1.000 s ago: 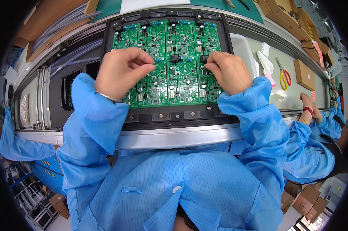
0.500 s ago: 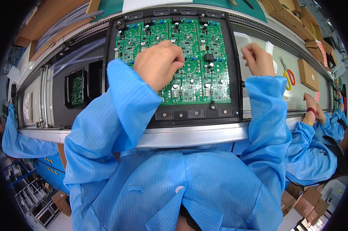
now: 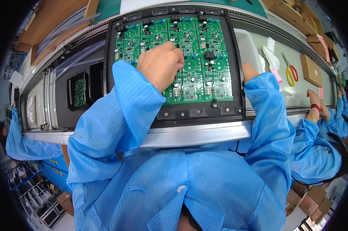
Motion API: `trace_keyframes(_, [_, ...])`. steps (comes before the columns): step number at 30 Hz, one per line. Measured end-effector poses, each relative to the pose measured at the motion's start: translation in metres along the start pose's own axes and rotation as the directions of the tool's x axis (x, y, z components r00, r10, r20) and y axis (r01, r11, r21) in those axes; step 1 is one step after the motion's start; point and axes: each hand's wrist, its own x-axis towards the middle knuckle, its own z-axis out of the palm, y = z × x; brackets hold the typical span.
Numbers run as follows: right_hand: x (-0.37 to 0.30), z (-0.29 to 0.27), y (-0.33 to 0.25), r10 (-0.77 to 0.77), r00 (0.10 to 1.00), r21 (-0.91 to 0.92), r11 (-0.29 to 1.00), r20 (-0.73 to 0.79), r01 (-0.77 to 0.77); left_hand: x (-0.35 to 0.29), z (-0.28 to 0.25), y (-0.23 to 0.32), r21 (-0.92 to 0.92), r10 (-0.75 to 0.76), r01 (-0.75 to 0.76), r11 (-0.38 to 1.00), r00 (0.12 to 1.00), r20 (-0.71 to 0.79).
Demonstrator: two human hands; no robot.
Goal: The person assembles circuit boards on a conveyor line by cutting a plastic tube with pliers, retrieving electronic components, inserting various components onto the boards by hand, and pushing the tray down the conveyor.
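A green circuit board panel, made up of several repeated boards with capacitors and black parts, lies in a black carrier frame. Over its middle is my left hand, fingers curled in toward the board; whatever they hold, if anything, is hidden beneath the hand. My right hand is low at the carrier's right edge, by the near part of a white plastic bin. Only the back of that hand shows, with its fingers out of sight.
Left of the carrier stands a black tray of small green parts. On the right lie a white glove, red-and-yellow-handled cutters and a cardboard box. A co-worker's hand rests near the right end of the metal rail.
My right hand has come down and toward the carrier's right edge, uncovering the white bin and glove. My left hand stays over the board, nearly in place.
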Motion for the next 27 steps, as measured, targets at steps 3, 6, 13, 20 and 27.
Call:
trace_keyframes(3, [0.016,0.01,0.041,-0.208,0.971,-0.161,0.969,-0.117,0.188,0.001,0.0,0.003,0.022,0.018,-0.018,1.0,1.0,-0.002])
trace_keyframes(6, [0.015,0.01,0.04,-0.266,0.951,-0.252,0.942,-0.16,0.222,0.0,0.002,0.005,0.071,0.026,-0.026,0.997,1.0,-0.007])
trace_keyframes(13, [-0.008,-0.022,0.002,-0.065,0.967,-0.165,0.986,-0.248,0.024,-0.002,0.008,0.019,0.305,0.179,-0.147,0.941,0.981,-0.08])
trace_keyframes(20, [-0.027,-0.035,-0.003,0.062,0.921,0.419,0.901,-0.383,0.113,-0.015,-0.023,-0.007,-0.01,0.111,-0.112,0.994,0.991,-0.08])
trace_keyframes(27, [-0.039,-0.039,-0.014,-0.024,0.89,0.599,0.731,-0.455,0.326,-0.088,-0.071,-0.16,-0.015,-0.341,0.348,0.937,0.908,-0.245])
